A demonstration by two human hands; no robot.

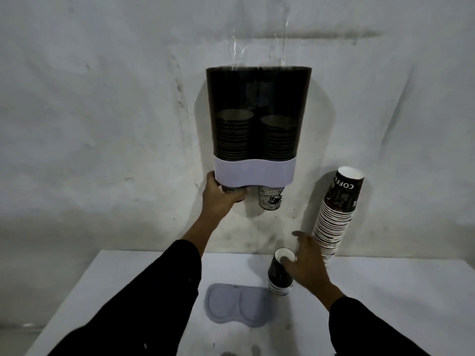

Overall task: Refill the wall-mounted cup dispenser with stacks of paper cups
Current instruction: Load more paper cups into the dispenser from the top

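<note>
Now, my view:
Left hand (pixel 221 194): wrapped around the left cup (pixel 235 192) under the wall dispenser (pixel 258 119).
Right hand (pixel 307 263): fingers spread, touching the short cup stack (pixel 280 274) on the table (pixel 385 291).
Tall cup stack (pixel 338 214): leaning on the wall, right.
Lid (pixel 239 303): flat on the table.

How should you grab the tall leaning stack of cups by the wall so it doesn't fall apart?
Probably best around the middle of the tall stack, coming from its front-left side, since its other side leans on the wall. It is long and tilted, so a second hand under the bottom rims would likely keep it from bending. The right hand is nearest; the left hand is at the dispenser.
</note>
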